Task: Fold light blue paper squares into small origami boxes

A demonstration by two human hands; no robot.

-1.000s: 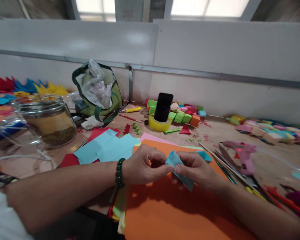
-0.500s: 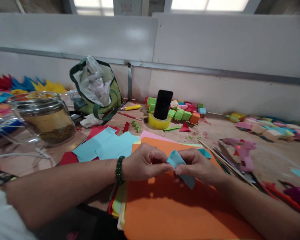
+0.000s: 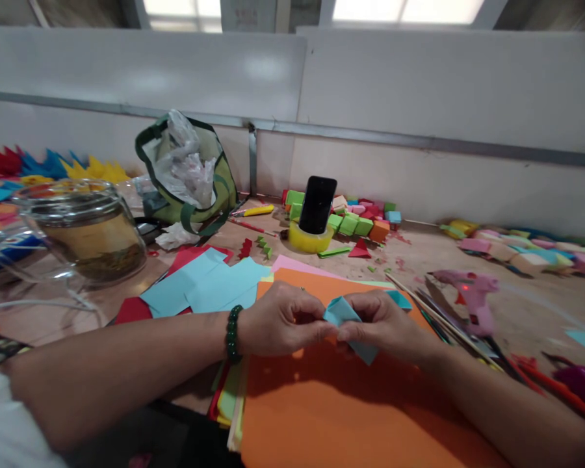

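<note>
A small folded piece of light blue paper (image 3: 342, 312) is held between my two hands, above a stack of orange sheets (image 3: 316, 403). My left hand (image 3: 287, 318), with a green bead bracelet at the wrist, pinches its left end between thumb and finger. My right hand (image 3: 383, 322) grips the paper's right side, thumb in front, and its lower corner sticks out below. Just behind my right hand lies another folded blue piece (image 3: 398, 299). Loose light blue sheets (image 3: 229, 283) lie to the left, over red paper.
A glass jar (image 3: 88, 234) and a green bag (image 3: 190, 175) stand on the left. A phone (image 3: 318, 203) leans in a yellow tape roll (image 3: 311, 239) at the back. Sticks (image 3: 443, 318) and a pink glue gun (image 3: 470, 296) lie to the right.
The folded blue paper has tilted slightly, its top now more pointed and its lower corner a little higher. Both hands keep their grip and have barely moved.
</note>
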